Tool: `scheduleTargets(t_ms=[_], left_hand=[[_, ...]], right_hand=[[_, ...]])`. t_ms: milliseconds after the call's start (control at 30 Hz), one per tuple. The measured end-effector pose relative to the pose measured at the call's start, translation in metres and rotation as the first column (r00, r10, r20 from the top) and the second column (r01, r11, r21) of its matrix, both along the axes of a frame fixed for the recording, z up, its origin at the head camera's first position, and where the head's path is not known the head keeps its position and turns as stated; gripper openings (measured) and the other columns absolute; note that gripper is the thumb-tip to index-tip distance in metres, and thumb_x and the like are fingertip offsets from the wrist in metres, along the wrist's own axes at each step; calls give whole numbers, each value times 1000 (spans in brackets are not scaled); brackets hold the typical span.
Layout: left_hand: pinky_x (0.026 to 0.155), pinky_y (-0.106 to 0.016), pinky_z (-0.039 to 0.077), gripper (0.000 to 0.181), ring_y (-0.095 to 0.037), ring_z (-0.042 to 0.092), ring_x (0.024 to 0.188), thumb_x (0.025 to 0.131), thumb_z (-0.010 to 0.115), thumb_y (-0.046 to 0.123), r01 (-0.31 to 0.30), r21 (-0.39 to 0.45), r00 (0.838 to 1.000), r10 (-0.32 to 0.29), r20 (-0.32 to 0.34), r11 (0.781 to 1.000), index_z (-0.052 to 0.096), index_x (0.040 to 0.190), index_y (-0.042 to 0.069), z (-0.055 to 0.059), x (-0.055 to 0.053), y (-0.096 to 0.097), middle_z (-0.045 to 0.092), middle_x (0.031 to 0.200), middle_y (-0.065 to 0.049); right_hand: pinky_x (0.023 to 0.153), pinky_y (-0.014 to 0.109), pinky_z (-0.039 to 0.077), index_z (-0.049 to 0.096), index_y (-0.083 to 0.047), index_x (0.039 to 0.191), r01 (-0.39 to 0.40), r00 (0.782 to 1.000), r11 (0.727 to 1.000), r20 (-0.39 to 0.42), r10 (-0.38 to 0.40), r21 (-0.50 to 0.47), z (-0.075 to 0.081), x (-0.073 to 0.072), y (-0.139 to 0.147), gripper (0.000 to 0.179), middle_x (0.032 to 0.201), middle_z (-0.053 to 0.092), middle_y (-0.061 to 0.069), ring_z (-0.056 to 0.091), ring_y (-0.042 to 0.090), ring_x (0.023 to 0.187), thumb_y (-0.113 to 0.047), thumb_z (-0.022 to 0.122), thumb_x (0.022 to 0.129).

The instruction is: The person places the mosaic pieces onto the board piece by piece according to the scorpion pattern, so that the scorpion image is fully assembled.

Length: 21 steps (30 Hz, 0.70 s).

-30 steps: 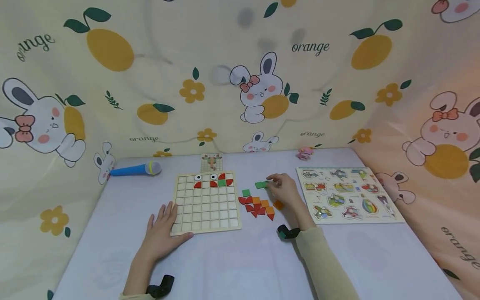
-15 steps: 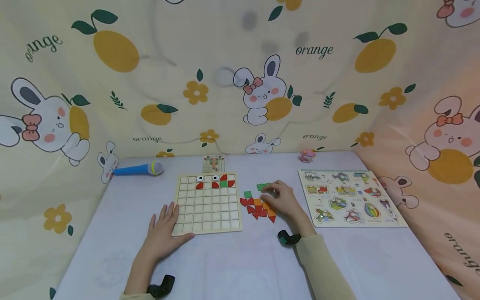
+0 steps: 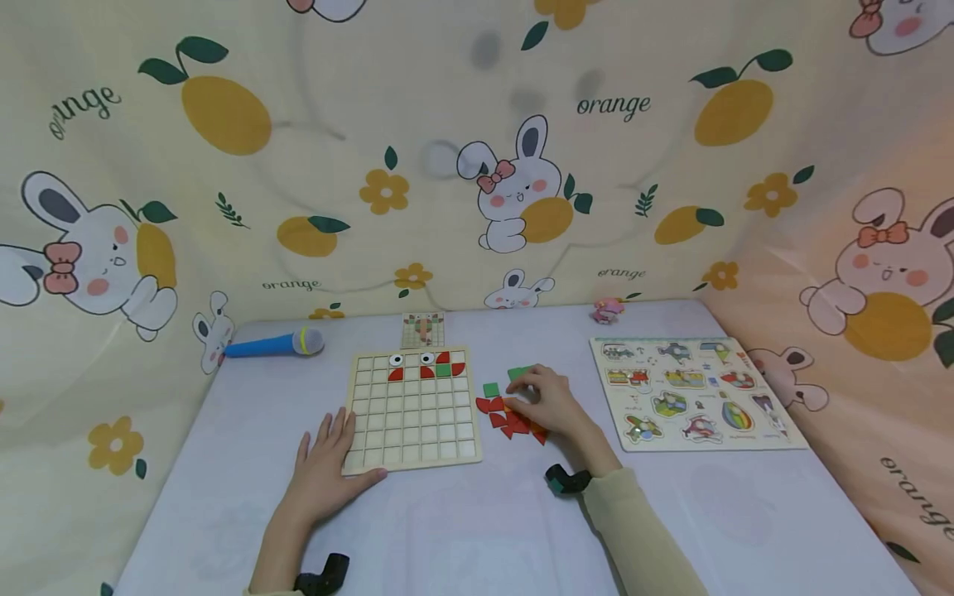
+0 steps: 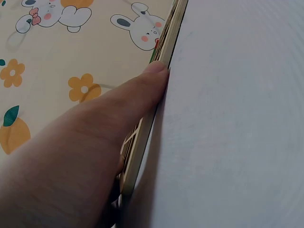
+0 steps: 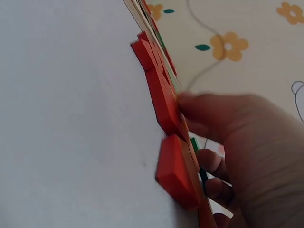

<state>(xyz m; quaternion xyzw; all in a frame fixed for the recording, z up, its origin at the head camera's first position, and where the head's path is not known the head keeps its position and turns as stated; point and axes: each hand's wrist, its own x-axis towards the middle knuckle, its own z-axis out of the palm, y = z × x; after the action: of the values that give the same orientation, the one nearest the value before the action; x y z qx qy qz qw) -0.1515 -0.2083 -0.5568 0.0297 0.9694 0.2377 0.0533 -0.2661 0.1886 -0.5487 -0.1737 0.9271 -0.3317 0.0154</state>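
A wooden grid board [image 3: 413, 414] lies on the table; white-and-black eye tiles, red curved tiles [image 3: 458, 369] and a green square tile [image 3: 444, 369] sit in its upper cells. My left hand [image 3: 322, 463] rests at its lower left corner with fingers spread, the thumb along the front edge [image 4: 142, 142]. Over the loose tiles right of the board is my right hand [image 3: 547, 401], thumb and forefinger slightly apart by the orange tiles. I cannot tell whether it pinches one. Loose red tiles [image 3: 498, 420] lie under and beside it; green square tiles [image 3: 490, 389] lie behind.
A small pattern card [image 3: 422, 330] stands behind the board. At the back left lies a blue toy microphone [image 3: 272, 343]. To the right is a picture puzzle board [image 3: 693, 393], with a small pink figure [image 3: 607, 310] behind it. A printed cloth backdrop [image 3: 447, 165] borders the table.
My right hand has moved from the green tiles at the back toward the near left, over the orange and red tiles. My left hand has stayed at the board's corner.
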Motion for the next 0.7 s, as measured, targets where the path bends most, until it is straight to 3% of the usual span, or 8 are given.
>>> scheduleTargets(t_ms=[133,333,533,700], left_hand=[[127,-70,-5,125,-46,2,163,84,70,78,-7,7,1000,7,2,1000,21,167,-1,-1,2,0,12,176,-22],[127,-70,-4,124,-46,3,163,85,70,78,2,6,1000,-2,-18,1000,21,167,-1,-2,-3,0,12,176,-22],[127,-71,-4,125,-46,2,163,85,68,79,14,-1,1000,-14,-6,1000,20,167,-2,-3,-3,0,11,176,-23],[127,-71,-4,125,-47,2,163,84,69,78,3,4,1000,-3,2,1000,21,166,-3,1,1,1,12,176,-24]], right_hand=[[108,57,36,79,-23,108,-21,1000,1000,-8,21,-8,-1,0,-1,16,123,66,4,58,28,121,-32,81,95],[107,55,34,77,-24,115,-124,992,992,3,124,0,2,-1,6,28,125,64,2,54,30,126,-33,84,90],[111,59,35,76,-25,117,-100,993,995,56,100,-4,5,4,4,30,127,65,1,54,28,127,-34,84,90],[102,56,39,77,-21,115,-79,997,996,11,78,32,5,10,-12,26,130,65,7,56,28,123,-34,80,94]])
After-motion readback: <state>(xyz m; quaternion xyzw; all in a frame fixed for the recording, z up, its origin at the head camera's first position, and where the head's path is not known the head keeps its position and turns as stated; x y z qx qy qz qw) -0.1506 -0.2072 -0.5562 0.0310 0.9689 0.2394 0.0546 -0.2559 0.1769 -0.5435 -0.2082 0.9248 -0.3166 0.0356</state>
